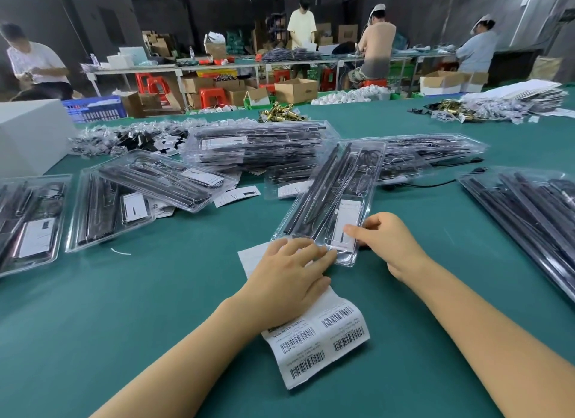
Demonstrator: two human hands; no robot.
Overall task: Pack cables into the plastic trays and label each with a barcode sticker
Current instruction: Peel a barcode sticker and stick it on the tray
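Now at nine o'clock many packed trays [109, 206] lie on the bench [155, 293]. My left hand [292, 271] presses flat on the sticker sheet [323, 339]. At twelve o'clock my right hand [389, 240] pinches the tray [329, 199]; I think its barcode sticker comes next.

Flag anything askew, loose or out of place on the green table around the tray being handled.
A loose white card lies on the green table outside any tray. One packed tray sits crooked across another. A black cable trails free from the right stack. The barcode sticker sheet curls under the left hand.
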